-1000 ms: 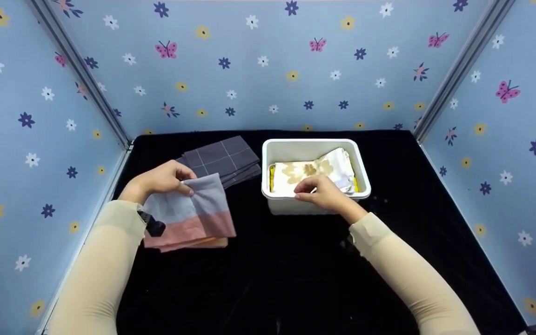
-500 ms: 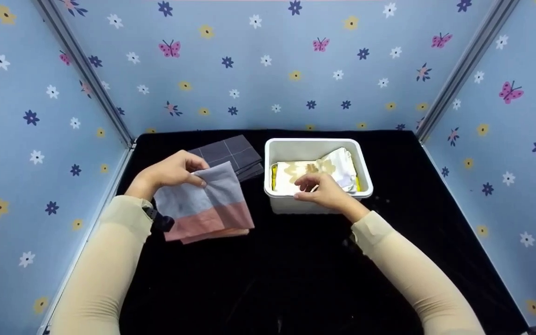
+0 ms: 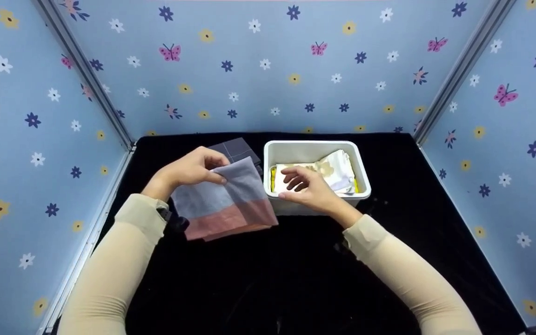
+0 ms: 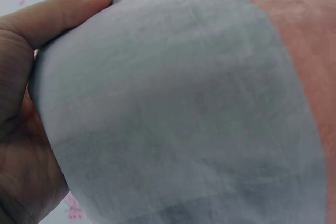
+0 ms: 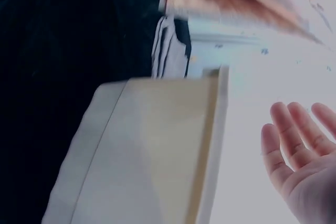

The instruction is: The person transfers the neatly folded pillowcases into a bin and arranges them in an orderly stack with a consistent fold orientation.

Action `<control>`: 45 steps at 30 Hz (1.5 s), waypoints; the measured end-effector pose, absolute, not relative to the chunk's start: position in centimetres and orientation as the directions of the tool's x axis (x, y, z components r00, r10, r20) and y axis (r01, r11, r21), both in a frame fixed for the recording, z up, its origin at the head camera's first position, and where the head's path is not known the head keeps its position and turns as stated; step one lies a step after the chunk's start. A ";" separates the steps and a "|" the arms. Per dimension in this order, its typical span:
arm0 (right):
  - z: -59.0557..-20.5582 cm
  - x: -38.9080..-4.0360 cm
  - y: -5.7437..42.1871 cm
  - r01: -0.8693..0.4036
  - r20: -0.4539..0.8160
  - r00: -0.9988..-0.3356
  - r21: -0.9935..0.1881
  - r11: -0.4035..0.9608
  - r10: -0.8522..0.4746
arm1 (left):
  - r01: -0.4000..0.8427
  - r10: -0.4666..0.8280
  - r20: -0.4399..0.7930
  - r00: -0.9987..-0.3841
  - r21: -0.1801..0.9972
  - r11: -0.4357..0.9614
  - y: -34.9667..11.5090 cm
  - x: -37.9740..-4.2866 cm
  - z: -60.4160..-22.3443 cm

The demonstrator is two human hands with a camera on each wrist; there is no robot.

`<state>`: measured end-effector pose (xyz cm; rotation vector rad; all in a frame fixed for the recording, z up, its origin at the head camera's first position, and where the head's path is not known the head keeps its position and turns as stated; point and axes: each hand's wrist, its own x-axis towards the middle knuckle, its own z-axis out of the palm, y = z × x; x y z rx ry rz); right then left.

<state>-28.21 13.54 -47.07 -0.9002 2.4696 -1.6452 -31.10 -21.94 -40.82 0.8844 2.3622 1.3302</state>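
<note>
My left hand (image 3: 193, 168) pinches the upper edge of a folded cloth (image 3: 226, 200), grey-blue above with a salmon-pink band below. The cloth hangs in the air just left of the white bin (image 3: 314, 207), and it fills most of the left wrist view, the thumb (image 4: 79, 14) lying over its top edge. Above the bin's front rim hovers my right hand (image 3: 312, 190), fingers loosely spread and holding nothing; the right wrist view shows its fingers (image 5: 294, 135) apart. Inside the bin lies a folded white cloth (image 3: 340, 170) with a brown flower print.
Dark checked folded cloths (image 3: 237, 150) lie behind the held cloth, partly hidden by it and the left hand. Something yellow (image 3: 273, 179) shows inside the bin's edge. A black cover (image 3: 268, 279) spreads over the table, with flower-patterned walls (image 3: 249, 56) around it.
My left hand has carried the grey-blue and pink cloth rightward and up toward the bin, covering more of the dark cloths. My right hand has shifted slightly left, its fingers opening wider.
</note>
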 end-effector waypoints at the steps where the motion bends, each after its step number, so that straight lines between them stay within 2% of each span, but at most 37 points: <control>1: -46.9 -28.0 13.3 -0.438 0.279 -0.830 -0.861 0.256 -0.483 | 0.367 0.641 0.052 -0.766 0.854 0.370 -21.6 -31.0 -40.7; 8: -46.0 -26.7 12.1 -0.396 0.267 -0.826 -0.902 0.173 -0.496 | 0.365 0.667 0.086 -0.740 0.884 0.292 -19.4 -30.7 -40.2; 15: -45.4 -26.6 11.9 -0.386 0.252 -0.825 -0.905 0.179 -0.506 | 0.372 0.686 0.121 -0.718 0.899 0.231 -17.2 -30.7 -39.6; 22: -45.1 -26.6 12.0 -0.420 0.302 -0.827 -0.893 0.163 -0.474 | 0.400 0.685 0.179 -0.707 0.899 0.178 -16.1 -30.8 -39.4; 31: -44.7 -26.9 12.1 -0.443 0.343 -0.819 -0.888 0.127 -0.460 | 0.394 0.665 0.204 -0.718 0.907 0.147 -15.6 -31.2 -40.2; 45: -43.9 -26.8 13.0 -0.447 0.306 -0.813 -0.874 0.193 -0.495 | 0.339 0.635 0.205 -0.745 0.936 0.096 -15.7 -31.5 -42.3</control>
